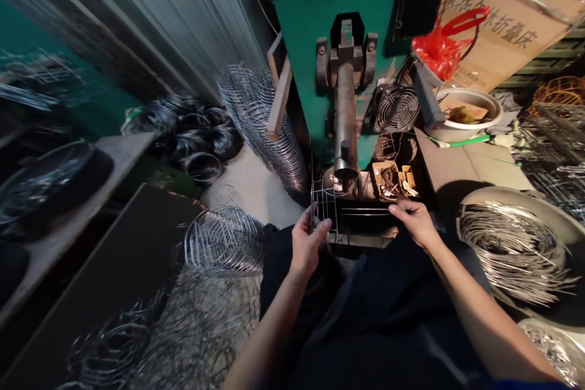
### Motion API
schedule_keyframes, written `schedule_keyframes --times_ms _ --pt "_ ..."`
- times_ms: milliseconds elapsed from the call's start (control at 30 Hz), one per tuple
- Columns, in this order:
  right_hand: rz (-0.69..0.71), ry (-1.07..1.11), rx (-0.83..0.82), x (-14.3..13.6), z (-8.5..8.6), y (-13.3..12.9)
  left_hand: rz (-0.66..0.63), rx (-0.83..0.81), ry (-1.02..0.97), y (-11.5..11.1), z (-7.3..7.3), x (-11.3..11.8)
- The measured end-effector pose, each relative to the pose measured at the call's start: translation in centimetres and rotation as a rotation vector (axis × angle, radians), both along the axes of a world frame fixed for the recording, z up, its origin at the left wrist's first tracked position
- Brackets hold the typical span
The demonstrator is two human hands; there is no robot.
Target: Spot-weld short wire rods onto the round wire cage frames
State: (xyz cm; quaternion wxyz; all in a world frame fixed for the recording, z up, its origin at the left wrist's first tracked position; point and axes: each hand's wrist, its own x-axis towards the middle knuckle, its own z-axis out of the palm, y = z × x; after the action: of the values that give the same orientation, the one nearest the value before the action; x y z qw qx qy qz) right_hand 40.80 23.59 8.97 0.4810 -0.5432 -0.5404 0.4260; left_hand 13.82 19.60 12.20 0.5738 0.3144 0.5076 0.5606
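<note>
My left hand (307,242) is closed on a small wire grid (325,201), which stands upright in front of the machine's dark tray. Thumb and fingers pinch its lower part. My right hand (417,222) pinches the end of thin straight metal wires (365,212), which stretch leftward toward the grid. Whether the wires touch the grid I cannot tell. Just above both hands, a thick metal cylinder (346,122) juts out from the green machine (292,24). A yellow box (385,180) with small parts lies behind the wires.
Stacked wire rings (260,116) lean left of the machine, with a coil of rings (223,241) on the floor below. At right stand a wide basin of cut wires (512,250), a white bowl (466,129) and a cardboard box (516,24). A round fan grille (397,108) sits beside the cylinder.
</note>
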Motion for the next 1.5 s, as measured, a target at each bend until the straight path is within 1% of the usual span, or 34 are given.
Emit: schedule_keyframes --times_ms 167,267,500,767,1167,1367,1500 --pt "-0.016 0.085 -0.016 -0.3 0.5 -0.2 0.009 0.026 -0.035 0.5 0.6 0.1" --pt "-0.019 0.142 -0.008 -0.6 0.8 0.0 0.007 0.022 -0.020 0.8 0.4 0.4" --pt "0.042 0.018 0.037 -0.5 0.4 1.3 -0.003 0.025 -0.013 1.3 -0.7 0.8" --pt "0.053 -0.022 0.055 -0.3 0.3 2.3 0.013 0.043 -0.030 2.1 -0.8 0.8" --pt "0.081 -0.032 0.045 0.7 0.0 4.4 0.002 0.056 -0.048 4.1 -1.5 1.3" --pt "0.058 -0.054 0.041 1.2 -0.2 5.1 -0.005 0.078 -0.034 4.7 -1.1 1.8" --pt "0.061 -0.044 0.035 1.2 0.2 5.3 -0.013 0.076 -0.042 5.2 -0.8 2.0"
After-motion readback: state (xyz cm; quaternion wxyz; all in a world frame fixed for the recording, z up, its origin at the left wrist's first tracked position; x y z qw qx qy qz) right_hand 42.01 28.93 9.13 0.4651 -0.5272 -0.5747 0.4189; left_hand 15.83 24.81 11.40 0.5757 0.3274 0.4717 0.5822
